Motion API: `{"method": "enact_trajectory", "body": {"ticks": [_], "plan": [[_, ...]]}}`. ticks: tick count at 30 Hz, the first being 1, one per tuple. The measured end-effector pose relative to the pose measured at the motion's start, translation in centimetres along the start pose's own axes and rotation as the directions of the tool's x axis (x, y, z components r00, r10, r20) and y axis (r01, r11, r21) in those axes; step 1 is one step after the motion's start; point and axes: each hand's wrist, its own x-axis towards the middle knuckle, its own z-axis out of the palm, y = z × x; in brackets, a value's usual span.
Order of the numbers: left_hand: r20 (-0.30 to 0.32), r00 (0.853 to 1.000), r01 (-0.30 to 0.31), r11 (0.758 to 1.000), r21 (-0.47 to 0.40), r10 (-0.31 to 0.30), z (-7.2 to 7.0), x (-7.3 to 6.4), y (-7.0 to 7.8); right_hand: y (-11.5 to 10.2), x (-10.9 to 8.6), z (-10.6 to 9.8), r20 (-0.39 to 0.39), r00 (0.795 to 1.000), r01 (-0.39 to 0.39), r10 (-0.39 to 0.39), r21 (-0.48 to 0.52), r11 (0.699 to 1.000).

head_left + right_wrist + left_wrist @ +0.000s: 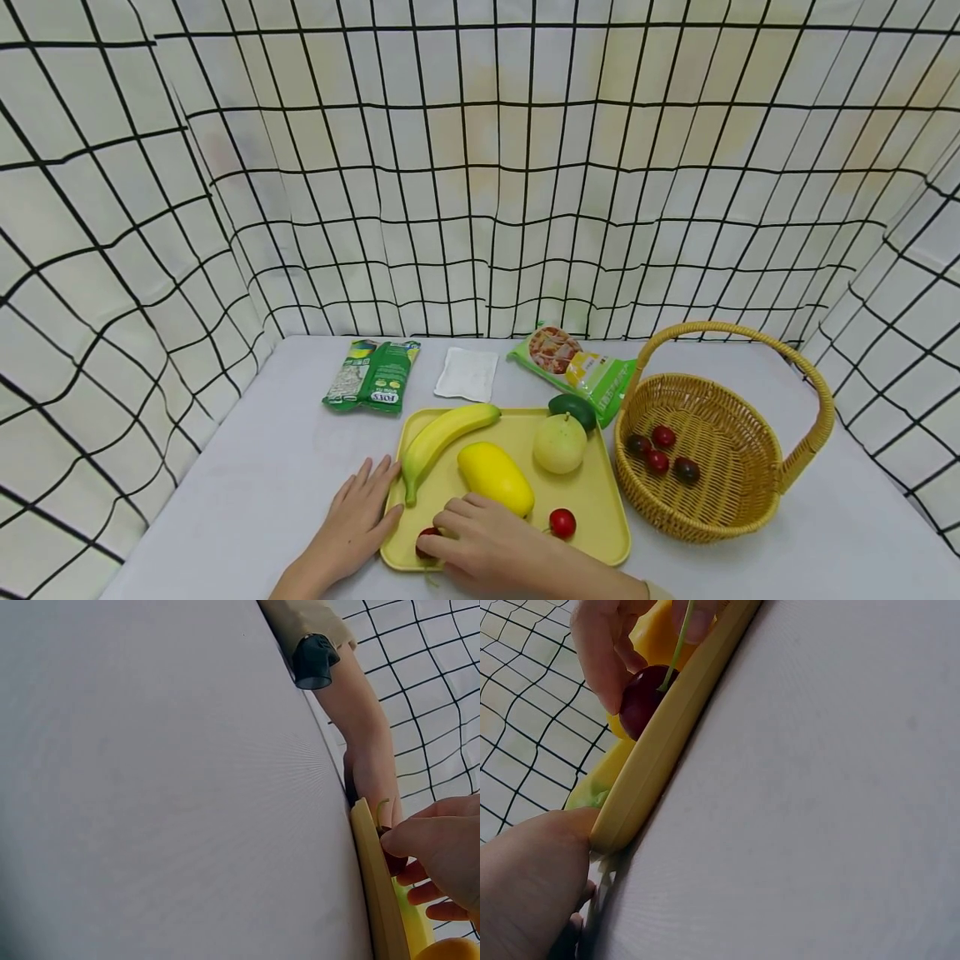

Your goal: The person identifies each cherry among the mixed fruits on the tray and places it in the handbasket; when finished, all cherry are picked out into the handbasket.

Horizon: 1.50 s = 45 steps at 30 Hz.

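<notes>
White bench (225, 517). I see right hand (483, 537) pinching a cherry (425, 544) at yellow tray (592, 517)'s near-left corner; left hand (360, 518), straight-fingered, touches tray's left rim. Wicker basket (667, 523) right of tray, right hand nearer.

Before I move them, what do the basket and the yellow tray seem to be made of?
The basket looks like wicker, perhaps synthetic, slightly glossy: its strands cross in a visible weave. The yellow tray looks like smooth plastic, probably moulded: even colour, rounded corners, raised rim.
</notes>
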Motion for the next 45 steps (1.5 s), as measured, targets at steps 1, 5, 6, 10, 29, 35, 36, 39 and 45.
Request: {"method": "enact_trajectory", "body": {"ticks": [1,5,6,10,29,35,36,39,45], "plan": [[0.000,1.000,-0.002,1.000,-0.002,0.002,0.0,0.0,0.0,0.0,0.0,0.0,-0.003,1.000,-0.001,0.001,0.000,1.000],[-0.004,1.000,-0.010,1.000,-0.004,0.010,0.0,0.0,0.0,0.1,0.0,0.0,-0.013,1.000,-0.001,0.001,-0.011,1.000],[-0.005,1.000,-0.011,1.000,-0.004,0.011,0.1,0.0,0.0,0.1,0.0,0.0,-0.017,1.000,-0.001,0.000,-0.014,1.000],[-0.005,1.000,-0.011,1.000,0.002,0.011,0.1,0.1,-0.1,0.2,-0.1,0.0,-0.019,1.000,-0.007,0.006,-0.021,1.000],[-0.012,1.000,-0.016,1.000,0.009,0.016,0.1,0.1,-0.1,0.4,0.1,0.2,-0.056,0.998,-0.010,0.007,-0.050,0.999],[-0.012,1.000,-0.016,1.000,0.001,0.016,0.0,0.0,0.0,0.5,0.1,-0.2,-0.066,0.998,-0.019,0.016,-0.051,0.999],[-0.012,1.000,-0.015,1.000,0.002,0.015,0.0,0.0,0.0,0.5,0.1,-0.2,-0.065,0.998,-0.020,0.017,-0.054,0.998],[-0.013,1.000,-0.014,1.000,0.004,0.014,0.0,0.0,0.0,0.6,0.1,-0.3,-0.064,0.998,-0.019,0.015,-0.055,0.998],[-0.016,1.000,-0.019,1.000,0.003,0.020,0.1,0.0,-0.1,0.6,0.1,-0.9,-0.103,0.995,-0.016,0.009,-0.065,0.998]]}}
